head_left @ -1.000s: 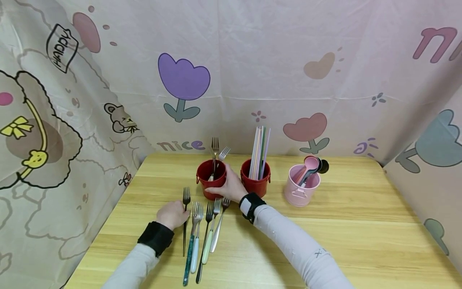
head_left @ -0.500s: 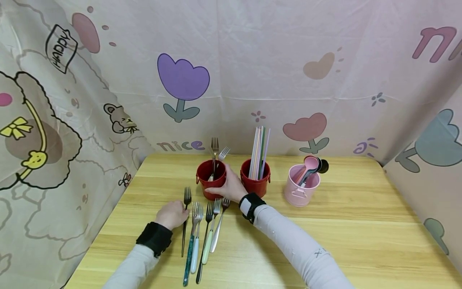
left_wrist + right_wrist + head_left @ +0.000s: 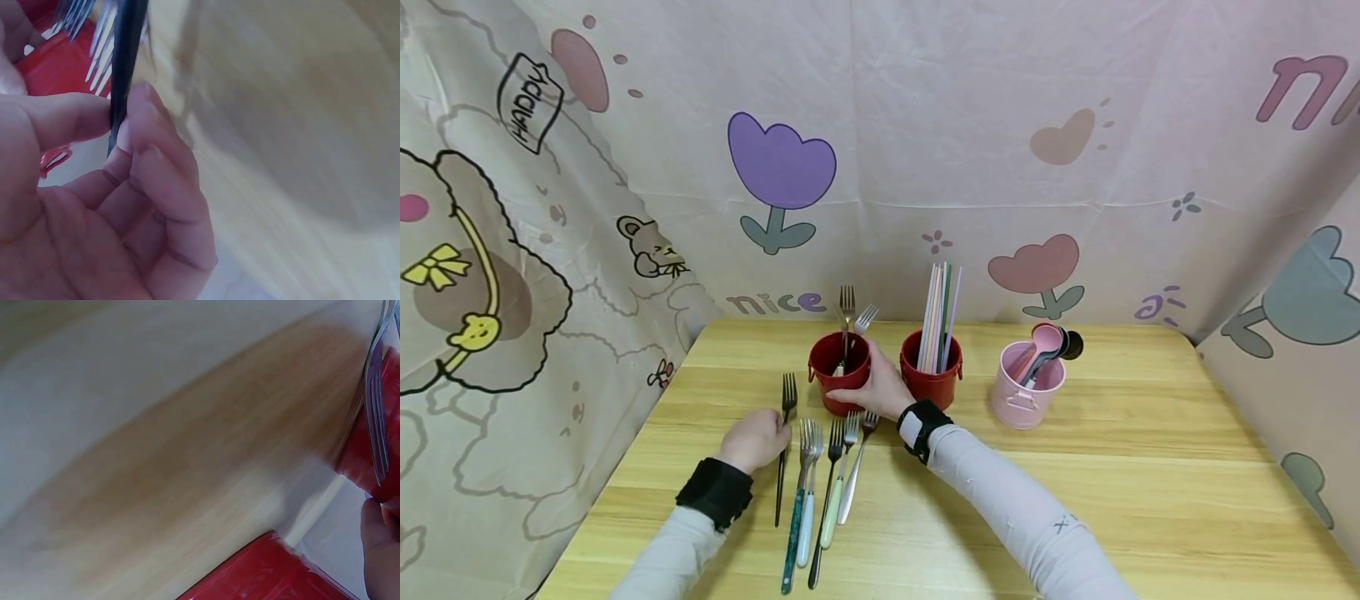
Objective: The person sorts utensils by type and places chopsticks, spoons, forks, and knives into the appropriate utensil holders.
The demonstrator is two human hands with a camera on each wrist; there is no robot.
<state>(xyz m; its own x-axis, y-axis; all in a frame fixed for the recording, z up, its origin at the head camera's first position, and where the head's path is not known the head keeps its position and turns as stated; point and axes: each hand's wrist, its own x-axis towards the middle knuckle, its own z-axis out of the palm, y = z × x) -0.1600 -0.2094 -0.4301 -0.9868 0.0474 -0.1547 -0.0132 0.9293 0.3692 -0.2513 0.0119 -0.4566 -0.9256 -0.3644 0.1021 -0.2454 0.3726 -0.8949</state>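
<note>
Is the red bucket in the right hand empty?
No. Forks stand in the red bucket that the right hand holds; their tines show above its rim.

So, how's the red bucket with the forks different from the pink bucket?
Colour: the red bucket is deep red, the pink bucket pale pink.
Contents: the red bucket holds forks, the pink bucket spoons.
Contact: the right hand grips the red bucket; no hand touches the pink bucket.
Shared: both stand upright on the table, their utensils poking above the rim.
</note>
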